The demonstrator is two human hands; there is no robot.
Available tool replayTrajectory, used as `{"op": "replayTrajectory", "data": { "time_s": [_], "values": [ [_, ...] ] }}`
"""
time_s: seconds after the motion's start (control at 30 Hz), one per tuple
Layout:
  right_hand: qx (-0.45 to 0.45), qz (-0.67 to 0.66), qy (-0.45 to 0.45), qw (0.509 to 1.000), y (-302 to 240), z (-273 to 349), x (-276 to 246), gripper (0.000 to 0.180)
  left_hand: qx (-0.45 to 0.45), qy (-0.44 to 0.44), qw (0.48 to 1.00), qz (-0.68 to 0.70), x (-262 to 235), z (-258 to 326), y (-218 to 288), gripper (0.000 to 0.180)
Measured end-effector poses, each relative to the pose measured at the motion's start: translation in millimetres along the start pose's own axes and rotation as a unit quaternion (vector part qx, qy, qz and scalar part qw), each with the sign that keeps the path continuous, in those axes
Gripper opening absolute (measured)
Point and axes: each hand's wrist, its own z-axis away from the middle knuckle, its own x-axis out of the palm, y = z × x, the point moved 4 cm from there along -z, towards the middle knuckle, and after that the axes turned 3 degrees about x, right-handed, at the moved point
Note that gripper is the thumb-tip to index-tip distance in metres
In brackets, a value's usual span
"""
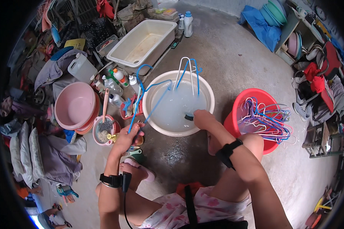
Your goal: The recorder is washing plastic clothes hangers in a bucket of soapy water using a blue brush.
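Observation:
My left hand (129,139) is closed on a blue clothes hanger (156,106), held aslant over the left rim of a cream basin (176,134). Its hook points up and away from me. In my right hand (203,119) is a small brush (189,116) with dark bristles, over the basin's near right part; my fingers hide its handle. Cloudy, slightly foamy water fills the basin. A white hanger (185,58) and another blue hanger (198,82) stand partly sunk in it, leaning toward the far side.
Right of the basin, a red bucket (231,124) holds several coloured hangers (262,118). To the left are a pink basin (73,108), a small pink pail (96,134) with a long-handled brush, and several bottles (121,77). A large white tub (168,27) stands beyond.

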Motion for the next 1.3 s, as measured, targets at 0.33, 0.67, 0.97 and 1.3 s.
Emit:
{"op": "replayTrajectory", "data": {
  "time_s": [0.33,0.67,0.97,1.3],
  "values": [
    [-0.15,-0.197,0.308,0.919,-48.8,81.3,-56.4,0.028,-0.012,0.035,0.992,-0.122,-5.0,-9.7,6.1,0.046],
    [-0.054,-0.077,0.247,0.964,-22.1,17.9,-40.6,0.027,0.035,-0.018,0.995,-0.087,13.7,-2.1,25.6,0.042],
    [-0.103,-0.096,0.241,0.96,-37.9,29.3,-25.5,0.029,0.026,-0.027,0.994,-0.107,7.8,10.6,21.4,0.04],
    [-0.012,0.032,0.083,0.996,6.6,-3.9,11.2,0.023,0.048,0.042,0.997,-0.037,-28.2,16.6,14.0,0.041]
  ]
}}
